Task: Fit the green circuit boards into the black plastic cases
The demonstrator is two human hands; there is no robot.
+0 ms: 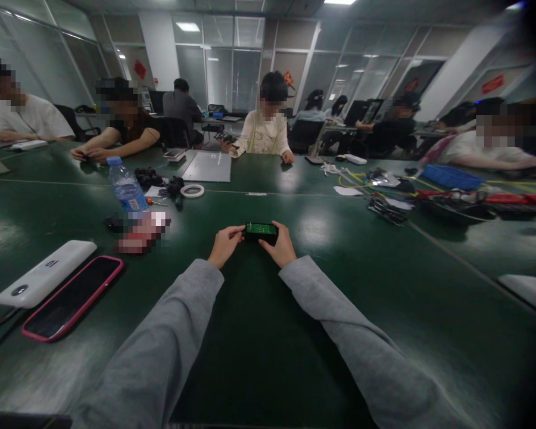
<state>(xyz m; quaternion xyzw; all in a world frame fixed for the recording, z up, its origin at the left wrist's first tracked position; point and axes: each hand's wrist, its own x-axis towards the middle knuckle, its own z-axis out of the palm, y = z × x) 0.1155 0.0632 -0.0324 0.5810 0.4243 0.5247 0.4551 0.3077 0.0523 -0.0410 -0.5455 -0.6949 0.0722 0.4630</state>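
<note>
A small black case with a green circuit board (261, 229) showing on its face is held between both my hands, a little above or on the green table; I cannot tell which. My left hand (226, 243) grips its left end between thumb and fingers. Closed on the right end is my right hand (280, 243), with its thumb along the lower edge and fingers behind the case. The undersides of the fingers and the back of the case are hidden.
A white power bank (49, 273) and a red-edged phone (74, 298) lie at the left. Behind them stand a water bottle (127, 186) and a tape roll (192, 190). Cables and a blue tray (453, 177) lie at the right. Several people sit around the green table (357, 262).
</note>
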